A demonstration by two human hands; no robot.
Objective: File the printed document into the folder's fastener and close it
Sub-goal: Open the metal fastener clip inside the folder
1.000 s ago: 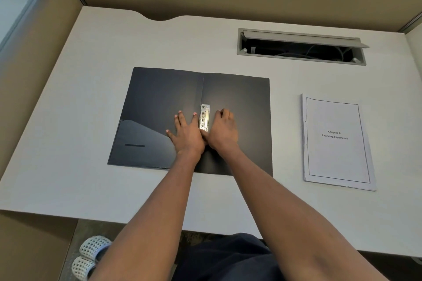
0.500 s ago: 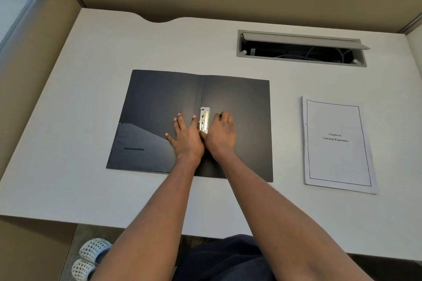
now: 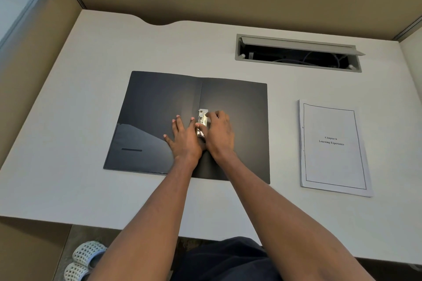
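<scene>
Left hand [image 3: 185, 138] lies flat and open on the thin, flexible folder [image 3: 157, 107], right hand [image 3: 219, 132] pinches the stiff metal fastener [image 3: 202, 118], and the document [image 3: 334, 148] is untouched.

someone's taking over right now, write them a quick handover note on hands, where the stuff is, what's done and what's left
Left hand: flat on the open black folder, fingers spread, just left of the metal fastener.
Right hand: fingers curled on the fastener, working it; whether the clip is released cannot be told.
Printed document: lies on the white desk right of the folder, apart from it, cover page up, punch holes along its left edge.
Done: folder opened flat.
Left: open the fastener, thread the document onto it, clamp it, close the folder.
</scene>
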